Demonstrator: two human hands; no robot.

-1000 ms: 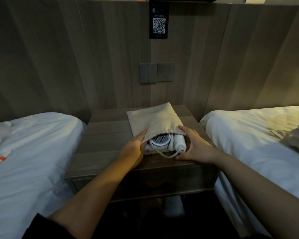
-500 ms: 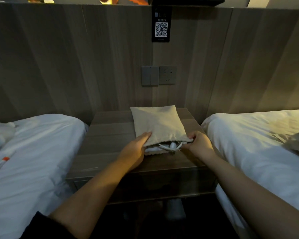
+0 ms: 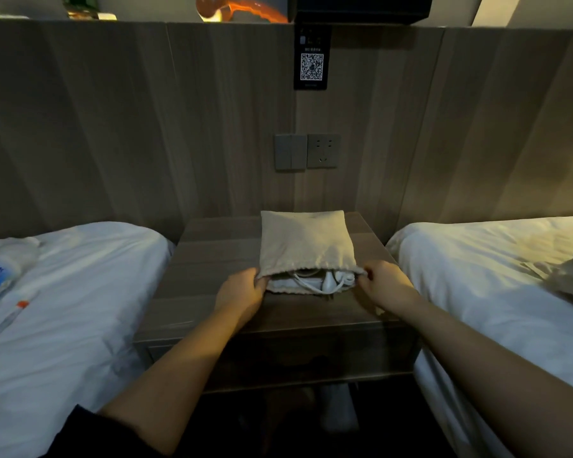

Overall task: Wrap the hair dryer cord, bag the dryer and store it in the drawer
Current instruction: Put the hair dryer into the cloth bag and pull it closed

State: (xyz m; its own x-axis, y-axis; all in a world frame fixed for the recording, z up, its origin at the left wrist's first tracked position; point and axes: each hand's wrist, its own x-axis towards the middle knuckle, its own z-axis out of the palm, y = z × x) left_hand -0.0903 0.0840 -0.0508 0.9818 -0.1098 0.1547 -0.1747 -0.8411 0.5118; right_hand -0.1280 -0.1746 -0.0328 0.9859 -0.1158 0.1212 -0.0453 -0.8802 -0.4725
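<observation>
A beige cloth drawstring bag (image 3: 305,241) lies flat on the wooden nightstand (image 3: 212,259) between two beds. Its mouth faces me. Inside the mouth I see the white hair dryer and its white cord (image 3: 325,282); most of the dryer is hidden by the cloth. My left hand (image 3: 242,292) pinches the left corner of the bag's mouth. My right hand (image 3: 386,284) pinches the right corner. The drawer front (image 3: 278,358) below the tabletop is dark and looks closed.
White beds stand on the left (image 3: 73,292) and right (image 3: 493,276) of the nightstand. A plastic bottle (image 3: 0,269) and a pen-like item (image 3: 10,317) lie on the left bed. A switch and socket (image 3: 306,151) sit on the wooden headboard wall.
The dryer has gone deeper into the bag, and the bag's mouth now covers nearly all of it. My right hand moved from the dryer to the bag's right corner.
</observation>
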